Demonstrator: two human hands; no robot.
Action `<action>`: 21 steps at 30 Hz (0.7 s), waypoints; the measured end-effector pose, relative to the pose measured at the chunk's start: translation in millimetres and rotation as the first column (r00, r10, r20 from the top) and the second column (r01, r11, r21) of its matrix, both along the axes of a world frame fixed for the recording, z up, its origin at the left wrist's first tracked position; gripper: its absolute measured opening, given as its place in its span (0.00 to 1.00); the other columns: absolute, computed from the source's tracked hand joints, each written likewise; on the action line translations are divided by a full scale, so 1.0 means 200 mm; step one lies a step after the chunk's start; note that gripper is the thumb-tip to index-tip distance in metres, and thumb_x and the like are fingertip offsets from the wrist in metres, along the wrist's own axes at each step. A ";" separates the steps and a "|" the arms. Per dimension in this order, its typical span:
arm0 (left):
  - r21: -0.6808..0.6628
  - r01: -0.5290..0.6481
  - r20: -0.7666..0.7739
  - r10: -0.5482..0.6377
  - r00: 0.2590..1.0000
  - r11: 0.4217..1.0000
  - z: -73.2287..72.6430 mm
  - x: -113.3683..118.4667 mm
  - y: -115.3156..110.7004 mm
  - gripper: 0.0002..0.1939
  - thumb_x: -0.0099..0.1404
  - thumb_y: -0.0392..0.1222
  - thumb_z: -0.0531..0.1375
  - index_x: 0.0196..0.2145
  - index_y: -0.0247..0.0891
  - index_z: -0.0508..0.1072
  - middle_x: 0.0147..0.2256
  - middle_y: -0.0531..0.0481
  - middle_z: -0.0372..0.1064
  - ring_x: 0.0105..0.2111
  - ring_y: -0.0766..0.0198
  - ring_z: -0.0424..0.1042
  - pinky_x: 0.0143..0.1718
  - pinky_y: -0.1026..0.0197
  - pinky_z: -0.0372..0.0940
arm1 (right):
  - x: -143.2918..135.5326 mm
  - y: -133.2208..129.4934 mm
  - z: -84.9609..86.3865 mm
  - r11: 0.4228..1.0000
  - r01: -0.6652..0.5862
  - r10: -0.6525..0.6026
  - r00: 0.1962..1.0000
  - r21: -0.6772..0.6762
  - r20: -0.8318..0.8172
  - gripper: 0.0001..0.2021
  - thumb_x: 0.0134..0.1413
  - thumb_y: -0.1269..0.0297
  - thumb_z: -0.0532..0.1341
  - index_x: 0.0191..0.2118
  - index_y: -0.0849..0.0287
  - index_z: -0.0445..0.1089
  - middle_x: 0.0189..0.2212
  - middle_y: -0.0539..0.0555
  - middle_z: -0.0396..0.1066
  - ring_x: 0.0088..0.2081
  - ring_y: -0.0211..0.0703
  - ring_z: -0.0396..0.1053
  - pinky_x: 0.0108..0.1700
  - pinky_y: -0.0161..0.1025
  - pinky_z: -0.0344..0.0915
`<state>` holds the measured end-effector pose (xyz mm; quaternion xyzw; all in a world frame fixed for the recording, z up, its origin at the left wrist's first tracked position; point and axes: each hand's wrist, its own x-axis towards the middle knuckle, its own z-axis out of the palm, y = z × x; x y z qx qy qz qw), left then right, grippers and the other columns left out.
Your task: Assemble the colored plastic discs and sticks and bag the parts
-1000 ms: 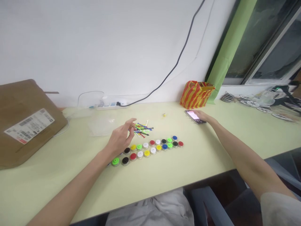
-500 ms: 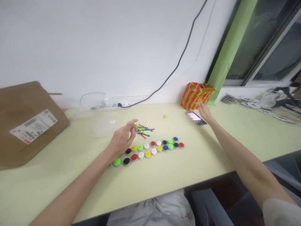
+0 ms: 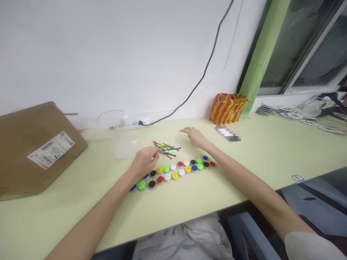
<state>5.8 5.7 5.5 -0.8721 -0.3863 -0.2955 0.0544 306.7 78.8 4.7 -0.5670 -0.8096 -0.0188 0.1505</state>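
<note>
My left hand is closed, thumb and fingers pressed together at the left side of a loose pile of thin coloured plastic sticks. Whatever lies between its fingertips is too small to make out. Right of the pile, my right hand hovers low over the table with fingers stretched to the left and nothing visible in them. In front of both hands run two rows of small round clear pots with coloured lids, among them a yellow-lidded one and a red-lidded one. My left hand and wrist partly cover the rows' left end.
A clear plastic container stands behind my left hand. On the left is a cardboard box; a power strip lies by the wall. A striped bag and a phone are at the right, with disc-shaped parts beyond.
My right hand has moved left from beside the phone and striped bag to near the stick pile. My left hand's fingers have lowered and closed at the pile. The view has shifted slightly.
</note>
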 end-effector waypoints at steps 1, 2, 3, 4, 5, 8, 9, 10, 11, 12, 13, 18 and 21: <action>0.001 -0.004 -0.011 0.004 1.000 1.000 0.00 0.00 0.00 0.12 0.68 0.35 0.51 0.39 0.41 0.75 0.33 0.48 0.77 0.34 0.58 0.76 0.37 0.57 0.68 | 0.01 0.02 -0.01 1.000 0.015 -0.015 0.999 -0.006 0.035 0.37 0.55 0.82 0.53 0.69 0.49 0.58 0.67 0.58 0.59 0.64 0.59 0.58 0.61 0.51 0.58; -0.002 -0.006 -0.018 0.006 1.000 1.000 0.00 0.00 0.00 0.12 0.67 0.35 0.51 0.39 0.41 0.75 0.33 0.49 0.77 0.33 0.58 0.76 0.36 0.57 0.67 | 0.04 0.03 -0.02 0.999 0.036 -0.035 0.998 -0.021 0.050 0.38 0.54 0.83 0.53 0.70 0.48 0.57 0.68 0.57 0.58 0.64 0.58 0.58 0.61 0.50 0.57; -0.008 -0.009 -0.021 0.009 1.000 1.000 0.00 0.00 0.00 0.12 0.67 0.35 0.51 0.39 0.41 0.75 0.32 0.49 0.77 0.32 0.59 0.75 0.36 0.58 0.66 | 0.07 0.05 -0.03 0.997 0.057 -0.054 0.997 -0.044 0.055 0.38 0.54 0.82 0.53 0.69 0.49 0.58 0.67 0.56 0.60 0.64 0.56 0.59 0.60 0.48 0.58; -0.016 -0.013 -0.022 0.013 1.000 1.000 0.00 0.00 0.00 0.12 0.67 0.35 0.51 0.39 0.41 0.75 0.31 0.50 0.76 0.32 0.59 0.75 0.35 0.58 0.66 | 0.11 0.05 -0.03 0.995 0.070 -0.067 0.996 -0.069 0.052 0.36 0.54 0.82 0.53 0.68 0.50 0.60 0.64 0.57 0.64 0.62 0.54 0.62 0.59 0.46 0.59; -0.023 -0.018 -0.022 0.017 1.000 1.000 0.00 0.00 0.00 0.13 0.68 0.35 0.51 0.39 0.41 0.75 0.30 0.50 0.76 0.31 0.59 0.75 0.35 0.59 0.66 | 0.14 0.06 -0.04 0.993 0.080 -0.076 0.996 -0.088 0.045 0.32 0.55 0.80 0.54 0.65 0.53 0.64 0.60 0.58 0.68 0.59 0.53 0.64 0.58 0.43 0.60; -0.036 -0.023 -0.030 0.022 0.999 0.999 0.00 0.00 0.00 0.13 0.68 0.36 0.51 0.39 0.41 0.75 0.31 0.49 0.76 0.32 0.59 0.75 0.36 0.58 0.66 | 0.18 0.05 -0.03 0.991 0.101 -0.100 0.995 -0.089 0.021 0.20 0.57 0.77 0.54 0.53 0.63 0.74 0.50 0.64 0.74 0.52 0.52 0.69 0.53 0.41 0.63; -0.039 -0.023 -0.034 0.022 0.999 0.999 0.00 0.01 0.00 0.13 0.68 0.36 0.51 0.39 0.40 0.75 0.32 0.49 0.77 0.32 0.59 0.75 0.36 0.58 0.66 | 0.18 0.03 -0.02 0.991 0.108 -0.107 0.994 -0.082 0.018 0.18 0.58 0.77 0.54 0.49 0.65 0.75 0.48 0.65 0.74 0.50 0.52 0.70 0.52 0.42 0.63; -0.042 -0.024 -0.032 0.022 0.999 0.999 0.00 0.01 0.00 0.13 0.68 0.36 0.50 0.39 0.40 0.75 0.33 0.48 0.77 0.33 0.59 0.75 0.37 0.58 0.66 | 0.17 0.01 0.00 0.992 0.102 -0.102 0.995 -0.070 0.003 0.16 0.58 0.77 0.54 0.47 0.65 0.75 0.47 0.65 0.74 0.49 0.51 0.70 0.51 0.41 0.63; -0.047 -0.025 -0.021 0.024 0.999 0.999 0.01 0.01 -0.01 0.14 0.69 0.36 0.50 0.40 0.40 0.75 0.33 0.48 0.77 0.33 0.59 0.75 0.37 0.58 0.66 | 0.14 -0.01 0.02 0.996 0.076 -0.078 0.996 -0.050 -0.043 0.15 0.59 0.76 0.54 0.46 0.64 0.75 0.46 0.64 0.74 0.47 0.49 0.71 0.51 0.41 0.64; -0.056 -0.023 -0.003 0.023 1.000 0.998 0.01 0.02 -0.01 0.14 0.70 0.36 0.50 0.43 0.40 0.75 0.34 0.48 0.76 0.33 0.59 0.75 0.38 0.58 0.66 | 0.10 -0.04 0.05 0.999 0.033 -0.036 0.993 -0.029 -0.112 0.13 0.59 0.75 0.54 0.45 0.63 0.74 0.45 0.62 0.75 0.45 0.47 0.71 0.50 0.40 0.65; -0.068 -0.015 0.024 0.017 1.000 0.998 0.02 0.03 -0.02 0.14 0.71 0.38 0.49 0.46 0.40 0.74 0.34 0.49 0.76 0.34 0.60 0.74 0.38 0.58 0.66 | 0.04 -0.08 0.08 0.999 -0.043 0.044 0.969 0.009 -0.243 0.12 0.60 0.74 0.55 0.45 0.63 0.74 0.44 0.61 0.75 0.42 0.45 0.71 0.48 0.39 0.66; -0.132 0.031 0.204 -0.003 0.979 0.991 0.03 0.07 -0.07 0.19 0.73 0.49 0.54 0.58 0.41 0.65 0.38 0.51 0.73 0.36 0.62 0.73 0.40 0.60 0.66 | -0.34 -0.35 0.15 0.894 -0.433 0.334 0.468 0.117 -0.818 0.11 0.67 0.59 0.54 0.47 0.57 0.69 0.37 0.53 0.74 0.31 0.38 0.69 0.35 0.37 0.69; -0.150 0.041 0.235 -0.005 0.972 0.988 0.03 0.08 -0.08 0.15 0.73 0.53 0.53 0.46 0.39 0.70 0.35 0.51 0.72 0.34 0.63 0.72 0.37 0.60 0.65 | -0.48 -0.49 0.09 0.834 -0.545 0.294 0.317 0.081 -0.902 0.13 0.68 0.53 0.54 0.46 0.56 0.68 0.35 0.51 0.71 0.29 0.37 0.67 0.33 0.37 0.70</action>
